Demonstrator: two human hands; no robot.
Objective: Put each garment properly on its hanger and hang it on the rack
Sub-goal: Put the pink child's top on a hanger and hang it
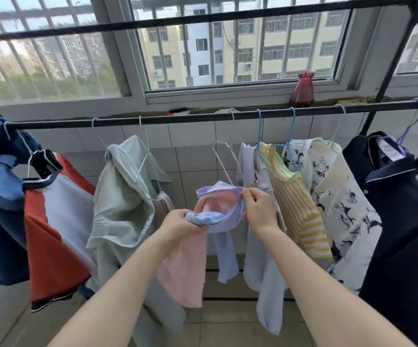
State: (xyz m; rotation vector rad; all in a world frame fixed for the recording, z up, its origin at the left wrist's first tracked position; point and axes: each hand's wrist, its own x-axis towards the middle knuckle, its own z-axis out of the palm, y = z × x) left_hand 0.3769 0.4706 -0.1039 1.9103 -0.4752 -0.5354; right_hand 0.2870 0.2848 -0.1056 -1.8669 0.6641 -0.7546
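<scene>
A small pink and lilac garment (218, 209) hangs between my hands below the black rack bar (190, 119). My left hand (177, 224) grips its bunched lower left edge. My right hand (259, 206) pinches the lilac neck band at its right side, holding the opening wide. A white hanger (224, 161) hangs from the bar just above the garment, its lower part hidden behind the cloth. Whether the hanger is inside the neck opening I cannot tell.
Several garments hang on the bar: a blue, orange and white top (52, 221) at left, a pale green shirt (125, 196), a yellow striped top (295, 209), a floral shirt (340, 209), a navy shirt (403, 221). A dark red vase (303, 91) stands on the sill.
</scene>
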